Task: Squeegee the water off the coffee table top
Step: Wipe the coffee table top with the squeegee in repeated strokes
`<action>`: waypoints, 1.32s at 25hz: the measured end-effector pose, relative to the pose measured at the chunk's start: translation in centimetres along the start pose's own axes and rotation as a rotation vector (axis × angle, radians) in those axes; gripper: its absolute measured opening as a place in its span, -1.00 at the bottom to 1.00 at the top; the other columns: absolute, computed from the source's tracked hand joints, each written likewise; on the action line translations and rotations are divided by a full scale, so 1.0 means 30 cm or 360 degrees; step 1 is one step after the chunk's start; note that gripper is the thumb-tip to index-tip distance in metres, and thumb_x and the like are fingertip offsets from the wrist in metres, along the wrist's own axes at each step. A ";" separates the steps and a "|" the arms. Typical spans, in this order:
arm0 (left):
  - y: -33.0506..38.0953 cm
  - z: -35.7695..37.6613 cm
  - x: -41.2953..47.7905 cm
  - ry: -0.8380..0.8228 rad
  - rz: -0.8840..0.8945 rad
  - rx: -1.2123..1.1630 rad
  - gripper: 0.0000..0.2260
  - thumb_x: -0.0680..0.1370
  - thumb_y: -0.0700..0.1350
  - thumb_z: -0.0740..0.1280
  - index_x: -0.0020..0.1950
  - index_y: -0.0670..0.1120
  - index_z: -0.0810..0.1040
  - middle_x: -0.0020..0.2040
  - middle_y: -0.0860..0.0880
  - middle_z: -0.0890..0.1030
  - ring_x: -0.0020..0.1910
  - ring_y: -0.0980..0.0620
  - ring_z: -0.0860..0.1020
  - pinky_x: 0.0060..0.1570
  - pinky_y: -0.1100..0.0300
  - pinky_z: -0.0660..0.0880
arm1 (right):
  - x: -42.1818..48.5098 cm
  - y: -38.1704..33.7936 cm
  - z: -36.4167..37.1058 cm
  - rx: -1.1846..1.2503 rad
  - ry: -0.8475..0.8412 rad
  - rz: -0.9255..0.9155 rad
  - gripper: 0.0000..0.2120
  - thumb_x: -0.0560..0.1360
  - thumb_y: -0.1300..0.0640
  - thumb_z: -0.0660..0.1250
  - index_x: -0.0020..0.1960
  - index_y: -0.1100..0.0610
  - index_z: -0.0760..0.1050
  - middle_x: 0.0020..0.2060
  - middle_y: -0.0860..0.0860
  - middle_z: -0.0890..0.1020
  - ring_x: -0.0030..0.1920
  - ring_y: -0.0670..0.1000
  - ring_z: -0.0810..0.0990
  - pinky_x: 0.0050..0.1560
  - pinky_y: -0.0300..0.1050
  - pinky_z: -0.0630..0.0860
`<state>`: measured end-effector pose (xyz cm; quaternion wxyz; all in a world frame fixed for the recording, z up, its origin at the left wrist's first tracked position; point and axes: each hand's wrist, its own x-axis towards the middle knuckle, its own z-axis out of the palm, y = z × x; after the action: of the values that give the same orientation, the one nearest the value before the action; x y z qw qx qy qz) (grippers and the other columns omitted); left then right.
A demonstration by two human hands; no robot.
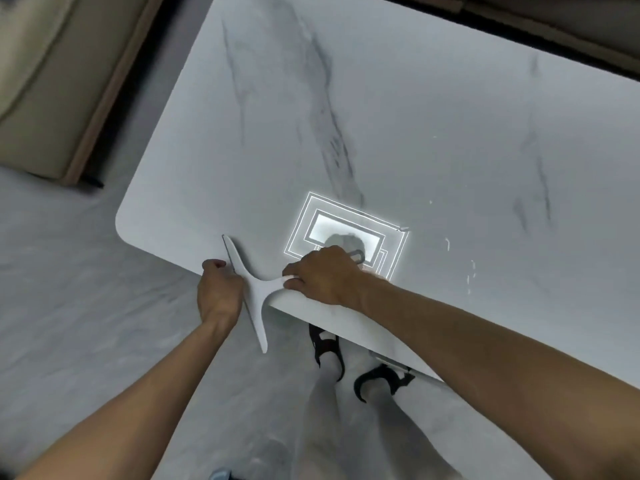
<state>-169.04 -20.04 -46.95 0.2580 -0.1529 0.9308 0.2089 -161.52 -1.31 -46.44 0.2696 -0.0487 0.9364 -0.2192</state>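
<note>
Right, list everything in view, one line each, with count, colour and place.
White marble-veined coffee table top: one, white-grey, centre and right.
White T-shaped plastic squeegee: one, white, across table's near edge, blade overhanging.
Water streaks: few, clear, table's right part.
Rectangular light reflection: one, bright white, on table beyond squeegee.
Beige sofa: one, beige, upper left.
Grey marbled floor: one, grey, left and below.
Black sandals: two, black, on feet below table's near edge.
Left-hand grip: one, against squeegee's blade, hold unclear.
Right-hand grip: one, round squeegee's handle.
</note>
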 end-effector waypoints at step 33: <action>0.784 0.634 -0.129 -0.0320 0.1045 0.1213 0.34 0.10 0.28 0.59 0.56 -0.10 -0.22 0.52 -0.42 -0.19 0.43 -0.61 -0.12 0.40 -0.41 -0.03 | -0.303 1.229 -0.647 0.1068 0.0873 0.1267 -0.56 0.59 -0.02 0.02 0.46 -0.12 0.21 0.19 0.15 0.54 0.02 0.16 0.48 0.01 0.03 0.47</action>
<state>-167.18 9.91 -52.37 0.3044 0.2734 0.9104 -0.0616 -163.02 41.21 -43.43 0.0796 0.4531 0.7976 -0.3900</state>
